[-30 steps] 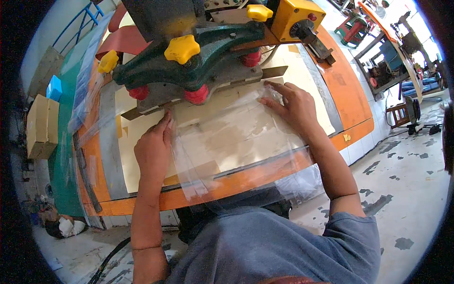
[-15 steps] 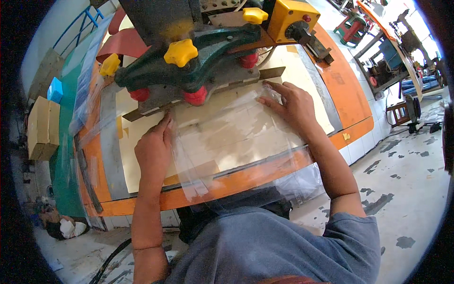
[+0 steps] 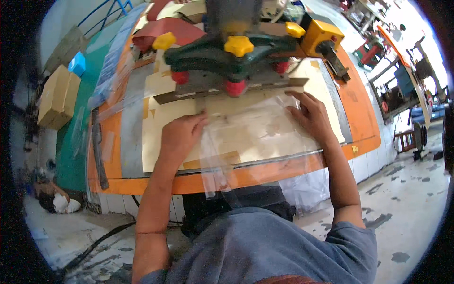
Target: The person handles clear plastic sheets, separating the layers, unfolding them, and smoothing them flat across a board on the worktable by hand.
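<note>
A clear plastic sheet [image 3: 255,137] is stretched between my two hands over a cream work board, its near end hanging past the table's front edge. My left hand [image 3: 181,135] pinches its far left corner, thumb and forefinger together. At the far right corner, my right hand [image 3: 312,112] grips the sheet with curled fingers, thumb and forefinger somewhat apart. Just beyond the sheet's far edge is a long, thin metal bar [image 3: 189,96] under a dark green press head [image 3: 208,59]. The head carries yellow star knobs [image 3: 239,46] and red knobs [image 3: 235,87].
The board lies on an orange-edged table [image 3: 362,118]. A yellow control box [image 3: 322,38] with a red button sits right of the press. Red sheet material [image 3: 170,32] lies behind it. At left are a cardboard box [image 3: 59,97] and a blue box [image 3: 77,64] by a green surface.
The view has shifted, so the press and table appear farther right. Both hands have drawn the plastic sheet slightly toward me, away from the metal bar.
</note>
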Demonstrator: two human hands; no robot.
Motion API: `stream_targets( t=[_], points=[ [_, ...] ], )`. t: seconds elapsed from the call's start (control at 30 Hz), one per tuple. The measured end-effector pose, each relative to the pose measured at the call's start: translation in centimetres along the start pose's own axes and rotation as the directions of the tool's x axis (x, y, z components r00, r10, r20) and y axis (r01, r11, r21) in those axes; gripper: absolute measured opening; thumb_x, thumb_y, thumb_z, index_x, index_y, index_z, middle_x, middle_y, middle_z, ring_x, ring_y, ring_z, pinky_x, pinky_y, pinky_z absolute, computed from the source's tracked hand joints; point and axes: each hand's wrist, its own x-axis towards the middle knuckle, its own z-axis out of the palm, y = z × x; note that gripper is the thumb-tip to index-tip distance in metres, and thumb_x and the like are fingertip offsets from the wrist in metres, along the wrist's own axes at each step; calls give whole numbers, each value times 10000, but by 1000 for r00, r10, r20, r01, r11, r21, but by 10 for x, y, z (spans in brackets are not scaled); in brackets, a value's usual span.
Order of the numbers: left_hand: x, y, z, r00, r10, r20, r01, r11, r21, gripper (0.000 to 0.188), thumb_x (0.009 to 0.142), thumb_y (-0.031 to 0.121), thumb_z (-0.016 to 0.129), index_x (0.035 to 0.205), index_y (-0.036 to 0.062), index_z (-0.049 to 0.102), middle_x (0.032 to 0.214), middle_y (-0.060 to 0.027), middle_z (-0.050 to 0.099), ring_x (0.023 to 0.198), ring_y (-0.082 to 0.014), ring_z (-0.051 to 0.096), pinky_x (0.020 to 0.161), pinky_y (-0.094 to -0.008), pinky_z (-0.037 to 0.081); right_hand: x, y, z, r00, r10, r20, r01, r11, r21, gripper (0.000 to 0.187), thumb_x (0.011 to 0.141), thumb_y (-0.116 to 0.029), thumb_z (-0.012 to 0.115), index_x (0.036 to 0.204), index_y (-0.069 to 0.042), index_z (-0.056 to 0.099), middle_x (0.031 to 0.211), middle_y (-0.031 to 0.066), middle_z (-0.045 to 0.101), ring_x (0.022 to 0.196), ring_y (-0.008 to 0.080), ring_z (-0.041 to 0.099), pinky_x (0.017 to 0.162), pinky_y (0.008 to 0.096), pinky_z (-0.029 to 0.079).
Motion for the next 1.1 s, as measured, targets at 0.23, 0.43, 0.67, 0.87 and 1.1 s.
stream_targets(
  t=[0.23, 0.43, 0.67, 0.87, 1.1],
  points=[
    [-18, 3, -4, 981, 82, 175, -84, 996, 6, 339, 979, 408, 571, 1181, 190, 732, 959, -140, 738, 824, -343, 706, 729, -460, 569, -15, 16, -2, 999, -18, 43, 17, 1000, 21, 257, 891, -208, 711, 1121, -94, 719, 933, 154, 659, 718, 309, 644, 695, 415, 523],
    [-39, 11, -8, 991, 63, 121, -80, 988, 136, 380, 965, 391, 582, 1292, 211, 656, 762, -94, 716, 677, -301, 704, 571, -433, 548, -25, 6, -13, 987, -15, 163, 36, 991, -130, 299, 918, -270, 682, 1178, -129, 723, 914, 168, 641, 791, 389, 640, 715, 456, 518],
    [-35, 20, -4, 990, -90, 113, 76, 990, 121, 406, 984, 441, 547, 1325, 242, 642, 770, -174, 710, 697, -368, 707, 631, -498, 568, -26, -20, -12, 980, 75, 182, -7, 938, -346, 423, 966, -423, 608, 1312, -183, 660, 938, 166, 686, 840, 373, 675, 720, 471, 524],
    [-35, 29, -5, 975, -155, 160, 132, 980, 146, 391, 987, 423, 553, 1321, 241, 646, 774, -171, 714, 689, -369, 708, 624, -505, 569, -30, -41, 5, 972, 206, 111, -117, 839, -532, 456, 991, -443, 566, 1347, -164, 622, 958, 167, 716, 836, 363, 695, 720, 466, 534],
    [-40, 29, -7, 989, -81, 121, 50, 971, 234, 420, 980, 399, 576, 1356, 220, 630, 665, -119, 688, 601, -310, 700, 543, -436, 549, -38, -35, 21, 963, 251, 94, -144, 778, -611, 463, 1003, -436, 530, 1409, -215, 516, 957, 136, 699, 822, 342, 714, 677, 469, 560]
  ],
)
